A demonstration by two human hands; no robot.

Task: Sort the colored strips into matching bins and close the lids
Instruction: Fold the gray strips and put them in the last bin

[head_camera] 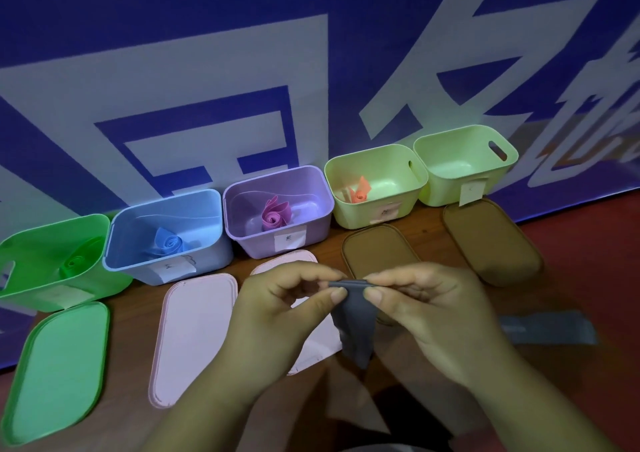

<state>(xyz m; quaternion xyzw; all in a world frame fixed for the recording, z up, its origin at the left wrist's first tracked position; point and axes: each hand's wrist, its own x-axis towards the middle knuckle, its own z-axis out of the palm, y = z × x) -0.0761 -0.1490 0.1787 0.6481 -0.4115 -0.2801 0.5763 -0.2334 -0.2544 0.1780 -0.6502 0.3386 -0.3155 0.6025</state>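
Note:
Both hands pinch the top edge of a grey strip, which hangs down between them above the table. My left hand holds its left corner and my right hand its right corner. Behind stand five open bins: a green bin with a rolled green strip, a blue bin with a blue strip, a purple bin with a pink strip, a pale green bin with an orange strip, and an empty pale green bin.
Lids lie on the wooden table in front of the bins: a green lid, a pink lid, a second pink lid partly under my hands, and two brown lids. Another grey strip lies at right. A blue banner hangs behind.

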